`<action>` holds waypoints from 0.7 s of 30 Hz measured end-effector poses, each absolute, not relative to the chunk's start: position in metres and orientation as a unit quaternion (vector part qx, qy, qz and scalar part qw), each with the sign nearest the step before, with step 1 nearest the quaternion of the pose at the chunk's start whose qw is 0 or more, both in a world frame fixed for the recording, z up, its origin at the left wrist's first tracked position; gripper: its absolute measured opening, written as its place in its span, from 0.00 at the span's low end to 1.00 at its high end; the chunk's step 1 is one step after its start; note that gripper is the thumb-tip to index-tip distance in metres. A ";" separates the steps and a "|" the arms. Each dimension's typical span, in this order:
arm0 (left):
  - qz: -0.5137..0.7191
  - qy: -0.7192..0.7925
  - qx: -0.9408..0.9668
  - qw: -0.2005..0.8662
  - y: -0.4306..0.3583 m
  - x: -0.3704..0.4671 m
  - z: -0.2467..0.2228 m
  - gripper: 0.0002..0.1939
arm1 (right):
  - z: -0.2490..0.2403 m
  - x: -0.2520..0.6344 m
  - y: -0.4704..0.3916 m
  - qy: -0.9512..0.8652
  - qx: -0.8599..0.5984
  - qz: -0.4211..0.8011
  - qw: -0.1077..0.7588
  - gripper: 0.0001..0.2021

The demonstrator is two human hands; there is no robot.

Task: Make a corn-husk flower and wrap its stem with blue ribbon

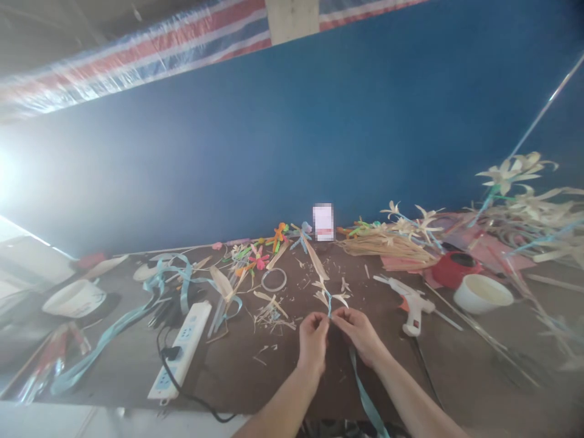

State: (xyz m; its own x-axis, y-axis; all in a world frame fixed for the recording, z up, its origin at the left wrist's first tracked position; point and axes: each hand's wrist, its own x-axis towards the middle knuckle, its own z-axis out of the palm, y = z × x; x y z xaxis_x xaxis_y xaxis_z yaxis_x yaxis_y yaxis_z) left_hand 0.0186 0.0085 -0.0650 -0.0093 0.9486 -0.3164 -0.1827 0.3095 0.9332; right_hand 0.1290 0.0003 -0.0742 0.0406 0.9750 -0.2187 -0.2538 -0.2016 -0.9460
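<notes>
Both hands meet over the brown table near the middle of the view. My left hand (314, 342) is closed, fingertips pinched on the thin stem of a small pale flower (338, 298). Opposite it, my right hand (358, 333) is also pinched, its fingertips close to the same stem. Blue wrapping shows on the stem just above the fingers. From below my right hand a light blue ribbon (365, 392) hangs down toward the table's front edge. What lies between the fingertips is partly hidden.
A white glue gun (414, 307) lies to the right, near a white bowl (482, 294) and a red container (454, 267). On the left are a power strip (182, 350), blue ribbon (107, 340) and another bowl (75, 298). Husk scraps (274, 311) and a tape ring (274, 290) lie left of centre.
</notes>
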 end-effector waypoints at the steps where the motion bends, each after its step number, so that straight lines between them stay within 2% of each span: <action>1: 0.465 0.538 0.355 0.607 0.008 0.018 -0.064 0.14 | -0.075 0.129 0.001 -0.363 -0.505 0.588 0.517 0.12; 11: 0.469 0.540 0.372 0.591 0.006 0.019 -0.062 0.13 | -0.074 0.122 0.004 -0.353 -0.505 0.564 0.550 0.10; 21: 0.492 0.510 0.383 0.592 0.002 0.016 -0.070 0.12 | -0.071 0.119 0.002 -0.343 -0.527 0.557 0.543 0.10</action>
